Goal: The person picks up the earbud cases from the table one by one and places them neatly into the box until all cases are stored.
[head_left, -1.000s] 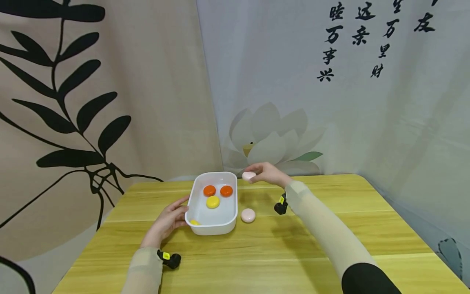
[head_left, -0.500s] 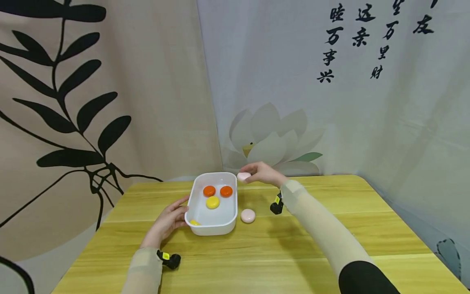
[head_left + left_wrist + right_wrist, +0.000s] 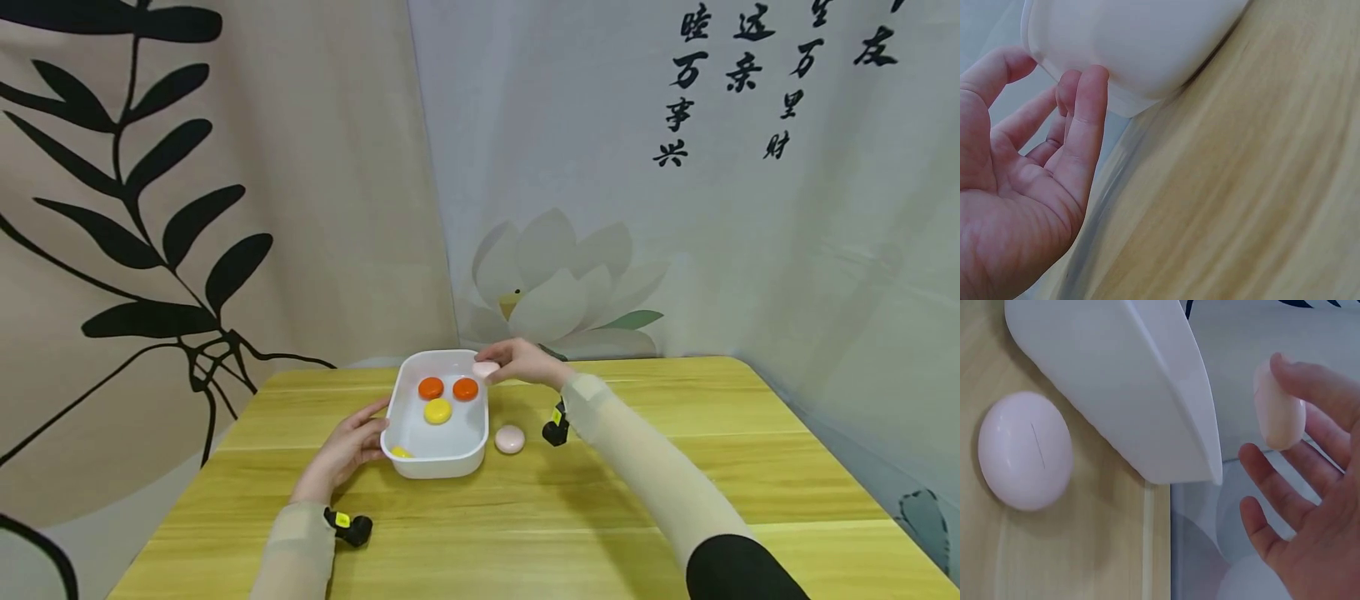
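My right hand pinches a smooth pink oval piece between thumb and fingers. In the head view this piece overlaps the far right corner of a white rectangular tub. The other fingers of that hand are spread loosely. My left hand rests its fingertips against the tub's left outer wall, fingers slightly bent. Inside the tub lie an orange round piece, a second orange piece, a yellow piece, and another yellow one, partly hidden by the near wall.
Another pink oval piece with a thin dark line on it lies on the wooden table, right of the tub. Behind the table's far edge hangs a printed curtain. A small black camera sits on each wrist.
My right hand has moved left with the pink oval piece, from beside the tub to its far right rim. The left hand and the tub stay in place.
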`<state>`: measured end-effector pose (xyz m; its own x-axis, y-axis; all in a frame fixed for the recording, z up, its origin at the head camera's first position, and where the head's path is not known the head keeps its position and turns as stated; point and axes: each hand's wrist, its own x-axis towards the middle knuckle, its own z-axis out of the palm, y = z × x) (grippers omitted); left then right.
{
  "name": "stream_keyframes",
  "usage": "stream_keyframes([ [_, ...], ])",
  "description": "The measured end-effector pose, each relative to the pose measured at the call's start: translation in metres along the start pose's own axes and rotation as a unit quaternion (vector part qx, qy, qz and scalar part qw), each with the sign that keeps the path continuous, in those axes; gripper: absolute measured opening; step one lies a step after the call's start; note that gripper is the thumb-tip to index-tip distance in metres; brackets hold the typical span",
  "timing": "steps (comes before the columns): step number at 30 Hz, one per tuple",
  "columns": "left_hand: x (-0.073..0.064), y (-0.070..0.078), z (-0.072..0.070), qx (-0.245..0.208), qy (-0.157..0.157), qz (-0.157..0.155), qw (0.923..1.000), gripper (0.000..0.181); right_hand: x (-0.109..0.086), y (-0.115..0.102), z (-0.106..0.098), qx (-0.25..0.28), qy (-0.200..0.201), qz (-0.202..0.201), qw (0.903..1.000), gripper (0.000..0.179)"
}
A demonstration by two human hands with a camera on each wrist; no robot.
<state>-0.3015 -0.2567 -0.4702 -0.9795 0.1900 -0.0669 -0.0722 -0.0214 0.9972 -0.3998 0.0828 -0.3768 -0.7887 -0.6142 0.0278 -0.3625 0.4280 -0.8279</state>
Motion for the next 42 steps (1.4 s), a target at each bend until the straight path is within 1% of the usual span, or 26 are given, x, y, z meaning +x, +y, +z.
stream_keyframes([
  [2,0.000,0.000,0.000,0.005,-0.001,-0.001,1.0000,0.061,0.001,-0.001,0.004,-0.009,-0.004,-0.006,0.9999,0.043],
  [8,0.001,-0.002,0.000,0.002,0.014,-0.012,0.9998,0.059,0.003,-0.006,0.015,-0.038,-0.015,-0.013,0.9991,0.042],
  [13,0.002,-0.002,0.000,-0.001,0.018,-0.013,0.9997,0.058,0.005,-0.010,0.024,-0.039,-0.031,-0.024,0.9985,0.042],
  [16,0.002,-0.002,-0.001,0.000,0.011,-0.011,0.9999,0.060,0.008,-0.009,0.030,-0.039,-0.040,-0.018,0.9983,0.041],
  [21,0.002,-0.002,0.000,-0.006,0.010,-0.013,0.9999,0.061,0.010,-0.009,0.039,-0.050,-0.053,-0.010,0.9973,0.041],
  [28,0.002,-0.002,-0.002,-0.001,0.001,-0.005,1.0000,0.063,0.010,-0.017,0.046,-0.071,-0.071,-0.042,0.9940,0.039],
  [31,0.002,-0.001,-0.001,-0.004,0.002,-0.005,1.0000,0.063,0.010,-0.019,0.049,-0.069,-0.078,-0.053,0.9931,0.038],
  [35,0.001,0.000,0.001,-0.001,0.001,-0.006,1.0000,0.062,0.011,-0.020,0.055,-0.066,-0.089,-0.061,0.9920,0.039],
  [42,-0.001,0.001,0.003,-0.010,0.008,-0.015,0.9998,0.061,0.013,-0.020,0.064,-0.078,-0.101,-0.067,0.9895,0.039],
])
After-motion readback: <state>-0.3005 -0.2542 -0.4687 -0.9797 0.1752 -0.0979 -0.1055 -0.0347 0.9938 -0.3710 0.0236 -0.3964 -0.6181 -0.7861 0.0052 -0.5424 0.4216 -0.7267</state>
